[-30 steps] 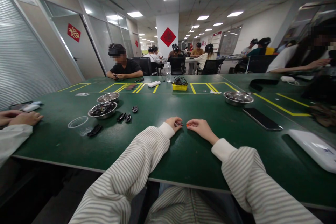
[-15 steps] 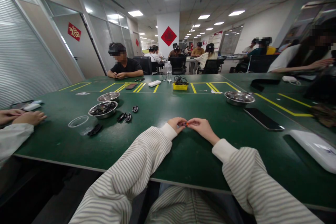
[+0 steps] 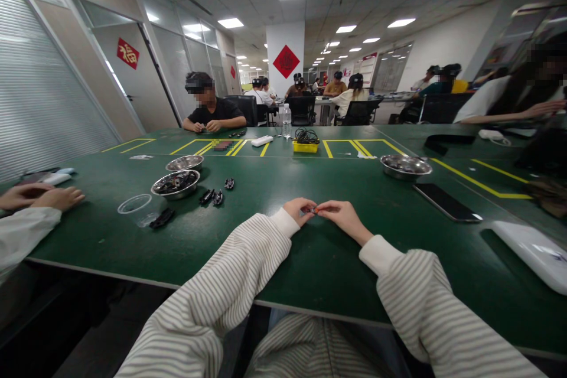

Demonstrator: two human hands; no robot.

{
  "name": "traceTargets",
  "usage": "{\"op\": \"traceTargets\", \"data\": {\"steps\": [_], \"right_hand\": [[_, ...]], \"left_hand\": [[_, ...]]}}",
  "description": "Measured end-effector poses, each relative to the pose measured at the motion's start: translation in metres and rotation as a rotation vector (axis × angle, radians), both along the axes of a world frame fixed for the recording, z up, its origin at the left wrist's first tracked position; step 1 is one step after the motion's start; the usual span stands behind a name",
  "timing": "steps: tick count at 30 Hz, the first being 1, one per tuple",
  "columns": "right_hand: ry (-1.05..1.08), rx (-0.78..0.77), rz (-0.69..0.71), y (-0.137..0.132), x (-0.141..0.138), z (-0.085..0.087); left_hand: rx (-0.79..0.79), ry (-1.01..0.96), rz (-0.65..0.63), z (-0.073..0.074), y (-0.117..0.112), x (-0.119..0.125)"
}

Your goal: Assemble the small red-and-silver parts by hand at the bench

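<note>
My left hand (image 3: 298, 211) and my right hand (image 3: 339, 214) meet just above the green table (image 3: 266, 254), fingertips pinched together. Between them is a small dark part with an orange-red bit (image 3: 314, 210), mostly covered by the fingers and too small to name. Both hands are closed on it, one from each side. To the left, several black plastic pieces (image 3: 217, 197) lie loose beside a steel bowl (image 3: 177, 195) filled with dark parts.
A second steel bowl (image 3: 185, 162) stands behind the first; another bowl (image 3: 405, 166) is at right. Near it lie a phone (image 3: 447, 202) and a white case (image 3: 531, 255). A clear ring-shaped lid (image 3: 134, 204) is at left. A yellow basket (image 3: 305, 146) holds black cables. Co-workers sit around.
My hands stay almost in place, still pinching the small part; less of its orange bit shows. The view has shifted slightly. The co-worker across the table has moved their hands a little.
</note>
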State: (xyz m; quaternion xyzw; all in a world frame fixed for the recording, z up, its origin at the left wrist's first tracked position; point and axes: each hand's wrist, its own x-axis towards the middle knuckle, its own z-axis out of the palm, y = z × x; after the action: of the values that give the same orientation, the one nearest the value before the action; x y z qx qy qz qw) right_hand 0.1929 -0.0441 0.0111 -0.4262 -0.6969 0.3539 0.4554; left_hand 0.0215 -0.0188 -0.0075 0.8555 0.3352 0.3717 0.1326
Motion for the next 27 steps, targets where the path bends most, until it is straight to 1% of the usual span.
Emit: {"op": "traceTargets", "data": {"steps": [3, 6, 9, 11, 13, 16, 18, 19, 20, 22, 25, 27], "right_hand": [[-0.009, -0.030, -0.020, 0.001, 0.000, -0.001], [0.007, -0.088, -0.016, 0.003, 0.000, -0.004], [0.013, -0.150, 0.033, 0.003, -0.001, -0.006], [0.005, -0.186, 0.054, 0.003, -0.002, -0.006], [-0.013, -0.201, 0.058, 0.003, -0.002, -0.005], [-0.043, -0.204, 0.054, 0.002, -0.002, -0.004], [-0.064, -0.204, 0.057, 0.002, -0.001, -0.003], [-0.076, -0.203, 0.059, 0.002, -0.001, -0.003], [-0.086, -0.202, 0.062, 0.002, -0.001, -0.004], [-0.101, -0.201, 0.065, 0.003, -0.001, -0.004], [-0.111, -0.197, 0.071, 0.003, -0.001, -0.004], [-0.117, -0.192, 0.076, 0.003, -0.001, -0.004]], "left_hand": [[0.047, 0.053, -0.027, 0.000, 0.000, -0.001], [0.103, 0.148, -0.036, -0.002, 0.002, -0.001], [0.131, 0.300, 0.010, -0.003, 0.006, -0.002], [0.118, 0.400, 0.110, -0.001, 0.013, -0.008], [0.080, 0.458, 0.277, 0.003, 0.023, -0.022], [-0.004, 0.474, 0.572, 0.013, 0.039, -0.053], [-0.070, 0.492, 0.729, 0.017, 0.048, -0.074], [-0.111, 0.508, 0.785, 0.018, 0.051, -0.082], [-0.147, 0.522, 0.826, 0.019, 0.053, -0.088], [-0.192, 0.543, 0.863, 0.019, 0.055, -0.095], [-0.213, 0.539, 0.894, 0.018, 0.056, -0.096], [-0.256, 0.527, 0.938, 0.018, 0.057, -0.097]]}}
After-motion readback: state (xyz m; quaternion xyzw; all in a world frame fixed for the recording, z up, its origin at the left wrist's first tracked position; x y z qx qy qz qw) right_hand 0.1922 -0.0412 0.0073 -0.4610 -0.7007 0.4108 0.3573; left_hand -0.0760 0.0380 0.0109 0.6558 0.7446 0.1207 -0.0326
